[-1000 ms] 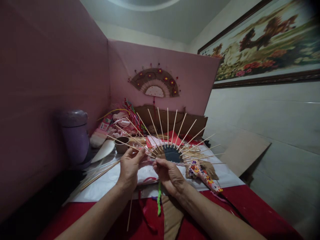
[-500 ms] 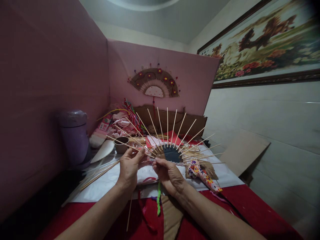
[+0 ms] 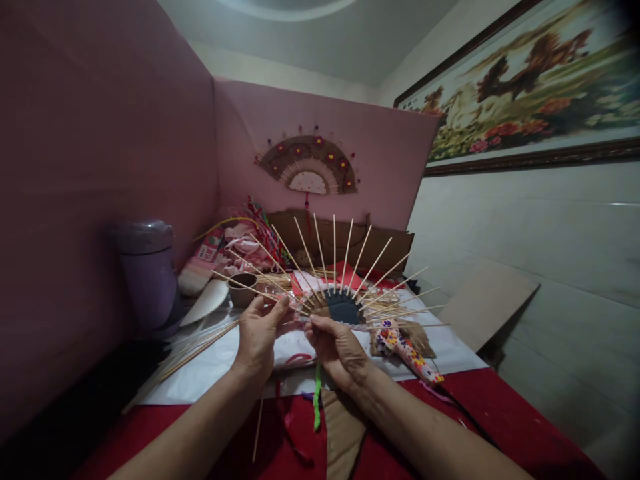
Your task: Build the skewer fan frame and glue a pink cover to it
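Bamboo-stick fan frame with a dark half-round hub (image 3: 343,308) is up off the red-covered counter (image 3: 500,413), held just above the white paper sheet (image 3: 450,347), its sticks splayed toward the pink wall. The left hand (image 3: 259,335) has its grip pinched shut on the leftmost sticks. The right hand (image 3: 339,348) nips the hub's near edge between thumb and fingertips. Light, even pressure looks like the key here: hold near the hub, not the tips, so the thin sticks neither bow nor lose their spacing. Loose bamboo sticks (image 3: 200,347) and a small brown cup (image 3: 243,288) lie close by on the left.
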Demonstrator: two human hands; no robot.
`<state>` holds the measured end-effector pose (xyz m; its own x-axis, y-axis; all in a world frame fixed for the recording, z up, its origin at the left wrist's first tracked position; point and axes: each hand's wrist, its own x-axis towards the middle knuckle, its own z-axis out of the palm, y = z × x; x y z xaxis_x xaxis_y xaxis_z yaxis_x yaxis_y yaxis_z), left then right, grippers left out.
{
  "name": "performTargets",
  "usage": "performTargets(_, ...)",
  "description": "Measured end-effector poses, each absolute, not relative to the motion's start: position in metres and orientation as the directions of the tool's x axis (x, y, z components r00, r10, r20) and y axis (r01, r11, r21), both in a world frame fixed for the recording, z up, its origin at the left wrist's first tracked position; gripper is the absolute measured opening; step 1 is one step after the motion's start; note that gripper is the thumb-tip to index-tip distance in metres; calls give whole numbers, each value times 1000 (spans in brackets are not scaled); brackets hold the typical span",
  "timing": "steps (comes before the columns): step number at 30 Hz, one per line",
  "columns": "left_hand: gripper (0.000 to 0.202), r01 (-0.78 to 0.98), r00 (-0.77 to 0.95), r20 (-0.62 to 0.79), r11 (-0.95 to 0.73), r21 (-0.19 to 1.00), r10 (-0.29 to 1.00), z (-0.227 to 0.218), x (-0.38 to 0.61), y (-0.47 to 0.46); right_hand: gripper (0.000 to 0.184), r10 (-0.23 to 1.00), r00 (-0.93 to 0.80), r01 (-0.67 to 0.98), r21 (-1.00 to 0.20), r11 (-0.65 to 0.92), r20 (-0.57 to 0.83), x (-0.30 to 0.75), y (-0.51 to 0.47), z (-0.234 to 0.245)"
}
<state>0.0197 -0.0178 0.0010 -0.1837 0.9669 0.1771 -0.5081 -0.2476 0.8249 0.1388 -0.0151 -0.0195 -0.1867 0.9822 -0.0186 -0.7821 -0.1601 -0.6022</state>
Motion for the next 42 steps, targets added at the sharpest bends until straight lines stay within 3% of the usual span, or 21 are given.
performTargets(42,28,-520,-197,165,-246,818,966,4,21,-20,7,982,-188,-780,-607,-154,-7,139,-15,-20)
